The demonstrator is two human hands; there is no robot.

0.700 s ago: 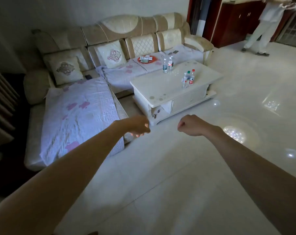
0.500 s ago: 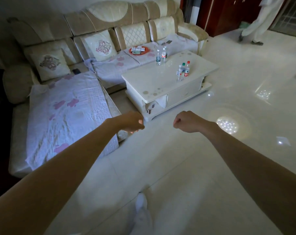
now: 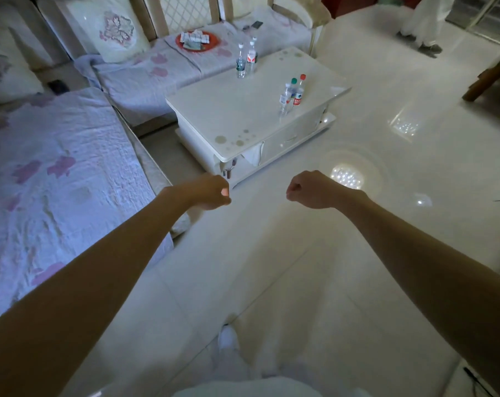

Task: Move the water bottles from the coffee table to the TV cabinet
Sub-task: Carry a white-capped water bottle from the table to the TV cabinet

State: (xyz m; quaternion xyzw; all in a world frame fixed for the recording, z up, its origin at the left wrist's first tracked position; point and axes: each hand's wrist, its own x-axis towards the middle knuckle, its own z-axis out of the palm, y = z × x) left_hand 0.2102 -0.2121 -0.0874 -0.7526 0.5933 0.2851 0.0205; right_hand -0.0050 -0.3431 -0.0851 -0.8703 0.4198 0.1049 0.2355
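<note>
A white coffee table [image 3: 237,118] stands ahead of me on the pale tiled floor. Two clear water bottles [image 3: 246,60] stand side by side at its far edge. Three more bottles [image 3: 292,94] are clustered near its right edge, one with a green cap, one with a red cap and red label. My left hand [image 3: 213,191] and my right hand [image 3: 307,190] are stretched out in front of me, both curled into fists holding nothing, well short of the table. The TV cabinet is not in view.
An L-shaped sofa [image 3: 62,173] with a quilted cover and cushions runs along the left and back. A red tray [image 3: 197,41] lies on its seat. Another person's legs [image 3: 423,21] stand at the far right, near a wooden piece [image 3: 489,81].
I have stepped closer to the coffee table and the view has tilted down. The table and bottles look larger. Both fists stay held out in front.
</note>
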